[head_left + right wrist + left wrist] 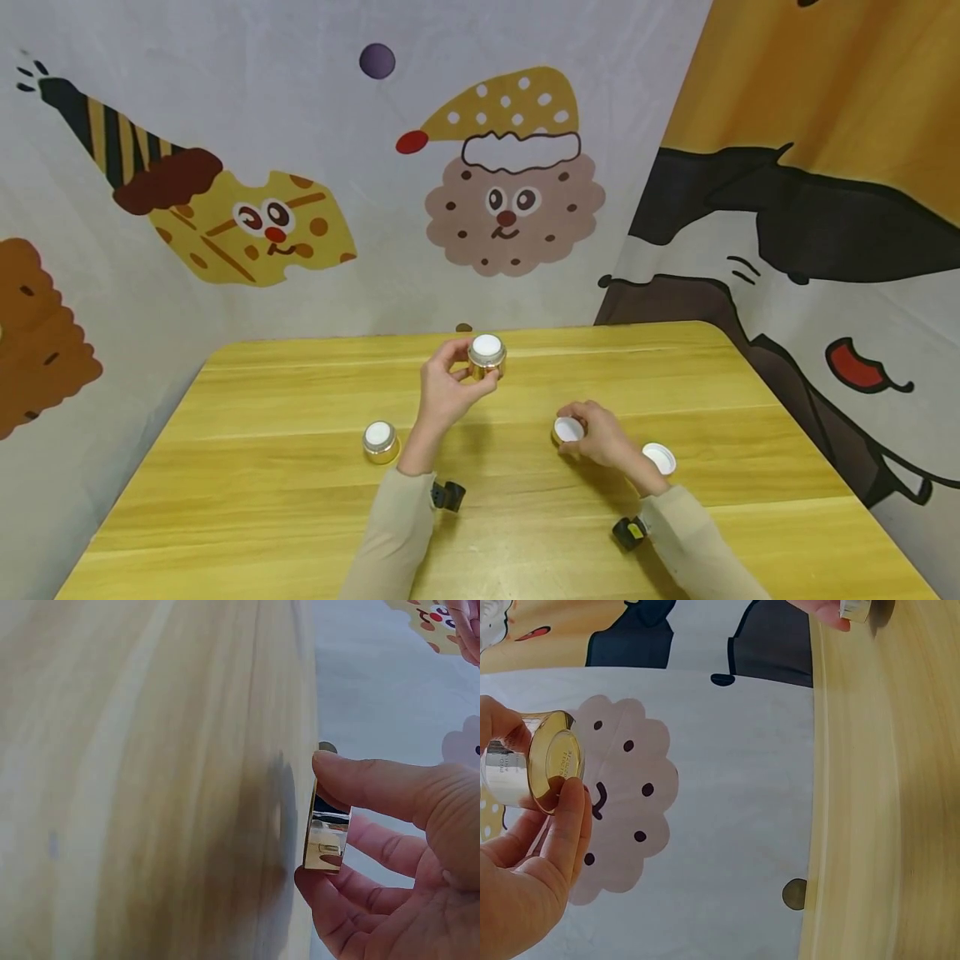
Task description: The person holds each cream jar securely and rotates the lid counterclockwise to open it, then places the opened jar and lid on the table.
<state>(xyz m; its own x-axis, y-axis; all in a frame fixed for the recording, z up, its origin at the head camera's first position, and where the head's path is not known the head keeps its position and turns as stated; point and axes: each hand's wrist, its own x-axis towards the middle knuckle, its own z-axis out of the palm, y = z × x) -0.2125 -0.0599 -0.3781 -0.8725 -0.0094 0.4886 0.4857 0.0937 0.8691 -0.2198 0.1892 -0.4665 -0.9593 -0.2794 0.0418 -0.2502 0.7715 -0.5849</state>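
Note:
My left hand (448, 390) grips a small gold jar (487, 357) by its sides, raised above the far part of the table. The jar's white top faces up in the head view, and its shiny gold base (562, 761) shows in the left wrist view. My right hand (604, 433) pinches a gold lid (327, 836) between thumb and fingers, low over the table. White inside of that lid (567, 430) is turned upward. Whether the lid touches the wood I cannot tell.
A second gold jar (380, 442) with a white top stands left of my left forearm. Another lid (659, 457), white inside up, lies beside my right wrist. The wooden table (262, 517) ends at a cartoon-printed cloth (390, 292) behind it.

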